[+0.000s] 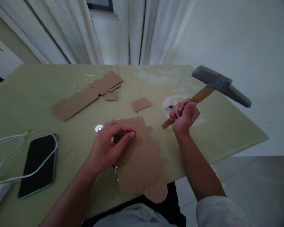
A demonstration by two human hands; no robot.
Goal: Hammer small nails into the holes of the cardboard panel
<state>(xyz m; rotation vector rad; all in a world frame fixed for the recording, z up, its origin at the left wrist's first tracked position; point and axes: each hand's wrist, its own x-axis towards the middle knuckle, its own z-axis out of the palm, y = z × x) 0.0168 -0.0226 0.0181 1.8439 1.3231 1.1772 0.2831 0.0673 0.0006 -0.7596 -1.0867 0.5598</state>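
Far left of green table point(26, 91): white cable point(16, 138) looped across dark phone point(38, 165), screen off, lying flat near table's near edge. Further back, long strip of brown cardboard point(85, 94) with small offcuts point(111, 95) just beside its right end.

Centre-left: small round silvery disc point(98, 128) on table, just beside left hand.

Left hand point(109, 146): palm down, fingers curled, thumb and forefinger pinched together on something tiny and pale at fingertip point(132, 133); too small to identify. Pinch point resting on perforated cardboard sheet point(138, 157), at its upper part where grid of small holes shows. Sheet flat on table, lower edge overhanging near table edge toward lap.

Centre: small square cardboard piece point(141, 104) lying apart, behind perforated sheet.

Right hand point(184, 115): closed fully around wooden handle of hammer point(221, 85), gripped near handle's lower end. Hammer raised clear of table, head up and to right, tilted, well apart from sheet. Pale round patch point(170, 104) on table behind right hand.

Background: light curtains point(142, 31), pale wall.
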